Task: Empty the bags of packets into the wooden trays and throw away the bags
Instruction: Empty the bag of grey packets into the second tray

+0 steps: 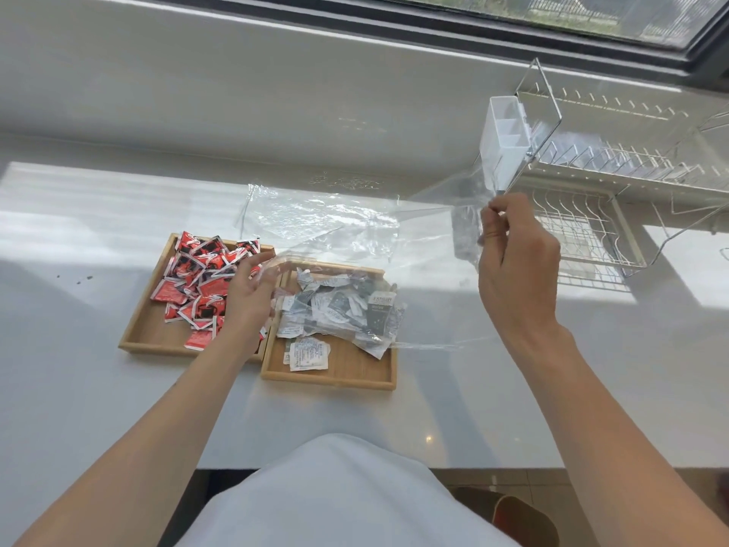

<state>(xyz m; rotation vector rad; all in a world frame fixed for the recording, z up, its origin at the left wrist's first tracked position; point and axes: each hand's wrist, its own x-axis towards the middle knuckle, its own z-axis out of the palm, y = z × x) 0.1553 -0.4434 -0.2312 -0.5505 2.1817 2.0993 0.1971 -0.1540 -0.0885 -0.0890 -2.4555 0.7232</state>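
Two wooden trays lie side by side on the white counter. The left tray (146, 332) holds several red packets (197, 276). The right tray (355, 367) holds several grey and white packets (335, 309). My right hand (516, 270) is raised to the right of the trays, shut on one end of a clear plastic bag (430, 246) that slopes down over the right tray. My left hand (252, 292) hovers between the trays, fingers spread and touching the bag's lower open end. A second clear bag (315, 215) lies flat on the counter behind the trays.
A metal dish rack (615, 179) with a white plastic cutlery holder (507, 130) stands at the right. A window sill and window run along the back. The counter's front edge is near my body, with floor visible below.
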